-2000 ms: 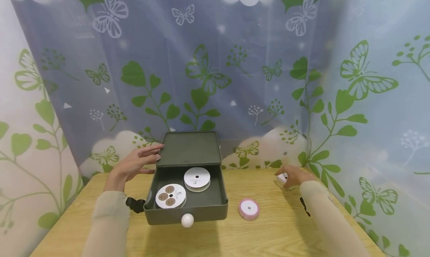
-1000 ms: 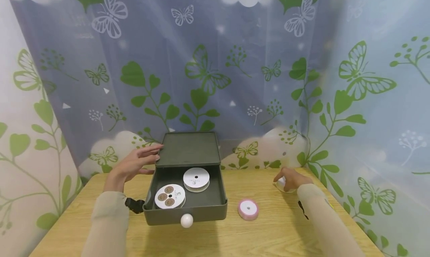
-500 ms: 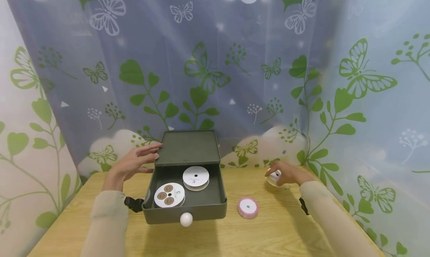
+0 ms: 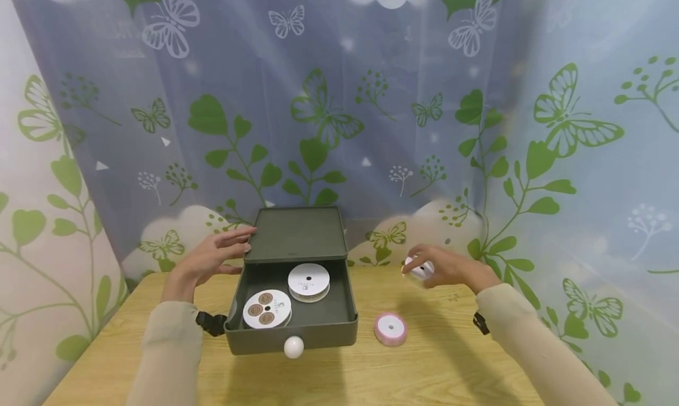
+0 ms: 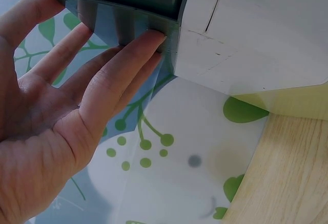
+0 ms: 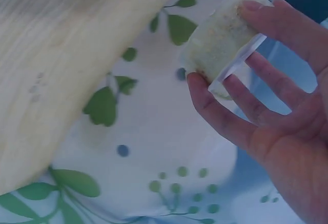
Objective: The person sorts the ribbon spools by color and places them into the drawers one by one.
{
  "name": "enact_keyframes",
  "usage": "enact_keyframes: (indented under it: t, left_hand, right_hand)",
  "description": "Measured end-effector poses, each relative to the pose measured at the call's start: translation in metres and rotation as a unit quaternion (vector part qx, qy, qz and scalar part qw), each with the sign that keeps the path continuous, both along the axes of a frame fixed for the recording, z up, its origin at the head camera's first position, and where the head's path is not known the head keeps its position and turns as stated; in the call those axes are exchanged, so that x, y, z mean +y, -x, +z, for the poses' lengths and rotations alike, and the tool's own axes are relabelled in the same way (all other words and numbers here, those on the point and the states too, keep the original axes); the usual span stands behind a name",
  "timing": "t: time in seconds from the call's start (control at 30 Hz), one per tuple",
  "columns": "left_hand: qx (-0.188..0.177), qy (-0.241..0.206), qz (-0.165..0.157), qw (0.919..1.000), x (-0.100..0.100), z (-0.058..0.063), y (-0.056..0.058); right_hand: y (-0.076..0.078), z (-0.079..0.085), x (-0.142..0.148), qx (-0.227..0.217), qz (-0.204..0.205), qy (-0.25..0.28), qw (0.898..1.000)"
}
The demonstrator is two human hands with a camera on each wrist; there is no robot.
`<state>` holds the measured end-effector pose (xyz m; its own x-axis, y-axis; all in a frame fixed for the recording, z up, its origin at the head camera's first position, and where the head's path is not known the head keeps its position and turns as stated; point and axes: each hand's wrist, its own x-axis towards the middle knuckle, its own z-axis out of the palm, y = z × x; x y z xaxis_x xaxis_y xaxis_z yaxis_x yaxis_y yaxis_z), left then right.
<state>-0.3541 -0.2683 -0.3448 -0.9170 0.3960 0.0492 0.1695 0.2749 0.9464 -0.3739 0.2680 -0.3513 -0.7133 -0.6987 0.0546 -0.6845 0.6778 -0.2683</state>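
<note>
The right hand [image 4: 444, 267] pinches a white spool [image 4: 422, 268] between thumb and fingertips, its fingers curved only as far as the spool needs; the right wrist view shows a pale, mottled band around it, and the palm well apart from it. The spool is tilted and held clear of the bench [image 4: 424, 373]. The left hand [image 4: 204, 261] grips nothing: its fingers are spread, nearly straight, with tips touching the left side of a dark green box [image 4: 299, 234]. This box stands between the left hand and the held spool. Its drawer [image 4: 331, 333], with a white knob [image 4: 293, 347], is pulled out and contains a plain white reel [image 4: 309, 278] and, nearer the front left, a brown-dotted reel [image 4: 276, 316]. A pink-edged roll [image 4: 391, 328] lies flat on the bench, right of the drawer and nearer the viewer than the held spool.
</note>
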Motion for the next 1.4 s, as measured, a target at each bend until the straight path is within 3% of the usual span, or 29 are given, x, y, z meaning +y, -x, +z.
enact_keyframes:
  t: [0.27,0.67,1.4]
  left_hand:
    - [0.001,-0.002,-0.001,1.0,-0.001,-0.001,0.0]
    - [0.003,0.002,-0.001,1.0,-0.001,-0.001,0.001]
    - [-0.001,0.003,0.001,1.0,-0.001,0.001,0.004]
  right_hand:
    - [-0.012,0.018,-0.014,0.012,0.024,0.003,1.0]
    - [-0.032,0.047,-0.034,0.014,0.021,0.0,1.0]
    - [-0.058,0.081,-0.072,0.039,0.069,0.017,0.997]
